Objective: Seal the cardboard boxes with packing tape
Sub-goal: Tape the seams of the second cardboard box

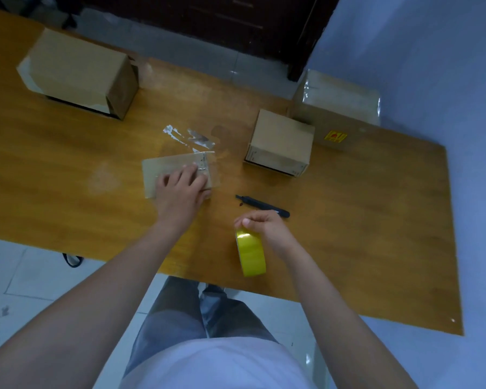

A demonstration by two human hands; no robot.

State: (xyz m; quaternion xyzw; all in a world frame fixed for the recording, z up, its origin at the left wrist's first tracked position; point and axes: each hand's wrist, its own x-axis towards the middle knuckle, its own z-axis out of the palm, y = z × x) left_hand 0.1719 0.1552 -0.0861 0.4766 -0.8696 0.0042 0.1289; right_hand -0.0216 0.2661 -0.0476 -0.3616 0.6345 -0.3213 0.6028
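Fingers of the left hand (180, 186) lie spread and flat, pressing on a small flat cardboard box (163, 172) near the middle of the wooden table (68, 164). Clear tape strip (191, 138) trails off the box's far corner. The right hand (264, 224) grips the top of a yellow tape roll (250, 252) standing on edge. Just beyond it lies a black utility knife (261, 206). Three more boxes sit farther off: a cube-shaped box (281, 138), a stickered box (337, 108) behind it, and a large box (79, 71) far left.
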